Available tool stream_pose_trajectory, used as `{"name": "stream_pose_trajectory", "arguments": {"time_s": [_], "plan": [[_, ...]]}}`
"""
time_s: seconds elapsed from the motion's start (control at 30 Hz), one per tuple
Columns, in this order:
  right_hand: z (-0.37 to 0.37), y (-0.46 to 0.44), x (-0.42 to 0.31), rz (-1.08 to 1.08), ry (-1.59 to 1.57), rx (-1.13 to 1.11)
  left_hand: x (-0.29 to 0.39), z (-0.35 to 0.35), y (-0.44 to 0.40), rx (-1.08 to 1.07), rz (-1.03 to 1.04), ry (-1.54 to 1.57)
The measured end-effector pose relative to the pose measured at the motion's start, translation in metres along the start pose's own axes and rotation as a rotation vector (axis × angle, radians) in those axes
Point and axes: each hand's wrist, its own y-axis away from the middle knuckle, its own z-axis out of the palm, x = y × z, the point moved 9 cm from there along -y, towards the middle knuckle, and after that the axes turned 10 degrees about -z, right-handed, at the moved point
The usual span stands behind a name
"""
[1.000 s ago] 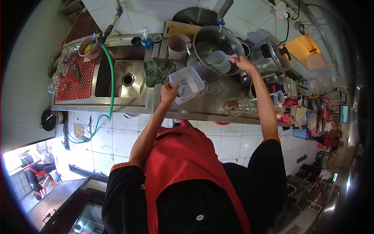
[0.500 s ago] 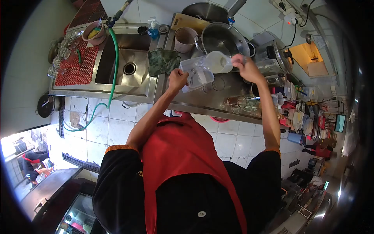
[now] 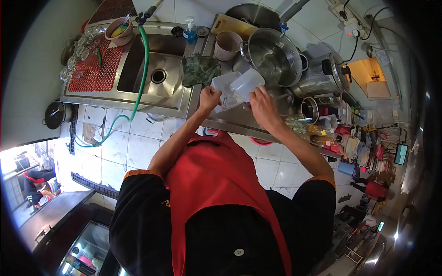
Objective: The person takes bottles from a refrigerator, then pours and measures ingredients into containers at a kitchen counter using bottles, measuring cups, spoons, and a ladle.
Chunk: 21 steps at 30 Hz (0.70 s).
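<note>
My left hand (image 3: 210, 99) is closed at the near left rim of a white rectangular tub (image 3: 223, 81) on the steel counter; what its fingers pinch is too small to tell. My right hand (image 3: 262, 105) grips a translucent plastic jug (image 3: 249, 82), tilted over the tub with its mouth toward the inside. Water and some small items show in the tub, partly covered by the jug. Behind stands a large steel pot (image 3: 275, 60) with water in it. A camouflage-patterned cloth (image 3: 199, 70) lies left of the tub.
A steel sink (image 3: 170, 69) with a green hose (image 3: 142, 78) across it is at the left, beside a red mat (image 3: 103, 69) with glasses. A woven basket (image 3: 227, 45) stands behind the tub. Glassware and a lidded pot (image 3: 317, 78) are at the right. Other people are at both edges.
The jug has moved from inside the large pot to over the tub and is now tipped. My right hand came left and toward me with it. My left hand stays by the tub's rim.
</note>
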Motion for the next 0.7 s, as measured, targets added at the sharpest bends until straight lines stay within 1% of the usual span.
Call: {"name": "stream_pose_trajectory", "arguments": {"time_s": [0.07, 0.1, 0.17, 0.23, 0.3, 0.37, 0.4, 0.43, 0.47, 0.5, 0.53, 0.57, 0.6, 0.63, 0.7], "plan": [[-0.01, 0.011, 0.02, 0.033, -0.009, 0.206, -0.009, -0.006, 0.001, -0.011, 0.011, 0.015], [-0.014, 0.013, 0.031, 0.033, -0.014, 0.207, -0.014, -0.007, 0.001, -0.028, 0.023, 0.032], [-0.005, 0.025, 0.093, 0.391, -0.623, 0.199, -0.033, -0.01, -0.005, -0.019, 0.006, 0.05], [0.003, 0.032, 0.15, 0.367, -0.637, 0.217, -0.051, -0.012, -0.01, -0.015, -0.01, 0.062], [0.018, 0.041, 0.211, 0.42, -0.848, 0.308, -0.059, -0.011, -0.012, -0.014, 0.027, 0.011], [0.011, 0.052, 0.239, 0.691, -0.995, 0.253, -0.058, -0.01, -0.015, -0.026, 0.028, -0.015], [0.021, 0.058, 0.262, 0.74, -1.021, 0.228, -0.058, -0.011, -0.014, -0.03, 0.034, -0.031], [0.037, 0.059, 0.283, 0.751, -1.03, 0.229, -0.06, -0.01, -0.015, -0.036, 0.027, -0.042], [0.047, 0.057, 0.304, 0.674, -0.921, 0.305, -0.06, -0.013, -0.016, 0.022, 0.035, -0.114], [0.041, 0.051, 0.308, 0.597, -0.81, 0.378, -0.056, -0.014, -0.013, 0.079, 0.044, -0.186], [0.044, 0.047, 0.313, 0.581, -0.707, 0.342, -0.055, -0.011, -0.009, 0.077, 0.04, -0.196], [0.054, 0.048, 0.314, 0.585, -0.715, 0.342, -0.053, -0.015, -0.004, 0.17, 0.04, -0.243], [0.044, 0.044, 0.303, 0.568, -0.51, 0.356, -0.049, -0.02, 0.001, 0.266, 0.042, -0.29], [0.033, 0.04, 0.288, 0.548, -0.308, 0.367, -0.052, -0.019, -0.001, 0.269, 0.039, -0.3], [0.027, 0.033, 0.266, 0.51, -0.305, 0.346, -0.066, -0.02, -0.007, 0.28, 0.001, -0.461]]}}
